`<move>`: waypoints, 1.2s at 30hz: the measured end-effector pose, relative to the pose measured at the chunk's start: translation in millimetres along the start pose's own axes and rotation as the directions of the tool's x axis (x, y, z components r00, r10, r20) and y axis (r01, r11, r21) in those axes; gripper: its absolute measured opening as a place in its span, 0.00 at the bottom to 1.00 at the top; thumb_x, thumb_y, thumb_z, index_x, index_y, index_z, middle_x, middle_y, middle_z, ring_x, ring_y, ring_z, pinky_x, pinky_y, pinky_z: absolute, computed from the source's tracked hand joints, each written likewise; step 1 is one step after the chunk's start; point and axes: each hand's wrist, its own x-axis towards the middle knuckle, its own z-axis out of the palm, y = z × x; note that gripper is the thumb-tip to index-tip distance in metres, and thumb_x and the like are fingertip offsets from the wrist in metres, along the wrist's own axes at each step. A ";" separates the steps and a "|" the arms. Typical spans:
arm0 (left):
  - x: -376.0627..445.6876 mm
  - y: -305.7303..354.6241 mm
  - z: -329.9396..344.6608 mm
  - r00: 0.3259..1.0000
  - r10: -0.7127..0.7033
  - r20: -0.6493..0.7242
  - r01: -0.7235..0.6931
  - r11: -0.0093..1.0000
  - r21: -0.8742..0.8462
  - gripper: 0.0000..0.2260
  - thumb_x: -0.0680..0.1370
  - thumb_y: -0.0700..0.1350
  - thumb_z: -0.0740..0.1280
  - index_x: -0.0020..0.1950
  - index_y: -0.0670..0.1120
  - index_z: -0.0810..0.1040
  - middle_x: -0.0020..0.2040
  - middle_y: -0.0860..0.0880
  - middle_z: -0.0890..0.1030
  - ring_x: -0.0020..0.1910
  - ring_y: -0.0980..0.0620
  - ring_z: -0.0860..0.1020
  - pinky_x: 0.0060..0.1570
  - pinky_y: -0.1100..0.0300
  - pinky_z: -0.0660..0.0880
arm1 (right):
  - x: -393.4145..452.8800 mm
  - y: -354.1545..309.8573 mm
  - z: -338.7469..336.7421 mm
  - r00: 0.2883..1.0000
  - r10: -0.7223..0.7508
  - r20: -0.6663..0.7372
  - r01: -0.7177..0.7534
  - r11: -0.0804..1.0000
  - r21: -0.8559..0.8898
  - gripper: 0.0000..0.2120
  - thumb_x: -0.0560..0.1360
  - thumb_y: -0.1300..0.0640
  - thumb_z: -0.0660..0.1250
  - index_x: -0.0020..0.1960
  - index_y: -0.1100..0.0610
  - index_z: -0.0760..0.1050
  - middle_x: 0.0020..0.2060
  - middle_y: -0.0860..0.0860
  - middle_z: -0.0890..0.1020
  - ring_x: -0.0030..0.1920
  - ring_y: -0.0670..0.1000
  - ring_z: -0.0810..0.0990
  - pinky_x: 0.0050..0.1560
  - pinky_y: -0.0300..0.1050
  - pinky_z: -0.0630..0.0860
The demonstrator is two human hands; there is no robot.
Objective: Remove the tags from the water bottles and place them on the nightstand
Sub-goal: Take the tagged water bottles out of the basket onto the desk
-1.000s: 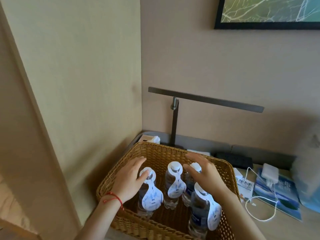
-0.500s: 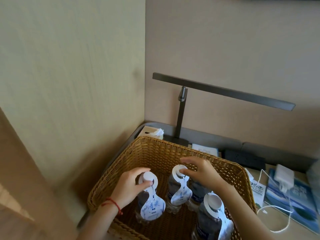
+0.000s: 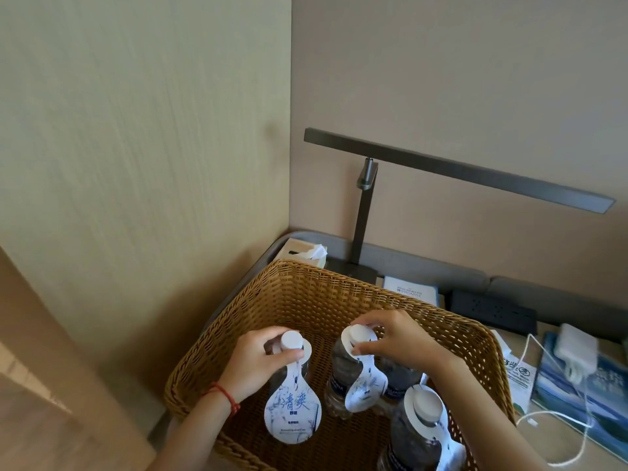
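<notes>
Head view: a wicker basket point(image 3: 306, 300) sits at six o'clock on the nightstand point(image 3: 543, 329), holding water bottles. The left hand point(image 3: 253, 363) curls its grip around the neck of the left bottle point(image 3: 291, 341), whose tag point(image 3: 293, 407) hangs below at six o'clock. The right hand point(image 3: 397, 339) pinches the collar of the middle tag point(image 3: 365, 382) on its bottle point(image 3: 338, 379). A third tagged bottle point(image 3: 413, 433) stands at five o'clock.

Risk: pulling the collars upward fast could tear the thin paper or tip the bottles, as neither base is steadied.

Left tag reads "清爽"; a card point(image 3: 409, 290) behind reads "PROMISE".
</notes>
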 end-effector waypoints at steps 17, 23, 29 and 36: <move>10.5 -3.7 3.1 0.995 0.087 -0.039 -0.085 0.995 0.059 0.03 0.70 0.45 0.74 0.42 0.51 0.81 0.33 0.64 0.80 0.34 0.64 0.77 0.34 0.74 0.69 | 7.5 -4.4 8.8 0.995 -0.034 -0.096 0.021 0.991 -0.131 0.20 0.67 0.41 0.71 0.54 0.52 0.78 0.51 0.45 0.81 0.49 0.44 0.77 0.49 0.42 0.75; 7.8 -0.8 1.9 0.988 0.128 -0.087 -0.126 0.992 0.024 0.12 0.65 0.59 0.69 0.40 0.51 0.81 0.33 0.60 0.81 0.34 0.61 0.78 0.33 0.73 0.69 | 2.4 -4.2 6.5 0.987 -0.033 -0.159 0.026 0.999 -0.042 0.17 0.66 0.45 0.73 0.51 0.52 0.78 0.49 0.45 0.81 0.48 0.42 0.77 0.47 0.37 0.75; 17.0 10.9 -8.8 0.970 0.199 -0.141 -0.197 0.980 0.028 0.18 0.65 0.61 0.67 0.47 0.51 0.82 0.40 0.60 0.83 0.40 0.59 0.81 0.37 0.69 0.75 | -0.1 -15.3 -5.4 0.967 -0.023 -0.253 0.043 0.996 0.075 0.14 0.64 0.47 0.76 0.46 0.51 0.80 0.42 0.41 0.80 0.45 0.39 0.78 0.43 0.33 0.74; 27.9 38.5 -28.5 0.947 0.280 -0.158 -0.288 0.957 -0.035 0.15 0.66 0.59 0.68 0.48 0.54 0.81 0.44 0.57 0.84 0.44 0.57 0.82 0.42 0.61 0.79 | -4.2 -40.6 -25.3 0.931 -0.033 -0.363 0.080 0.990 0.115 0.13 0.63 0.50 0.77 0.45 0.52 0.81 0.40 0.44 0.82 0.43 0.42 0.80 0.43 0.36 0.77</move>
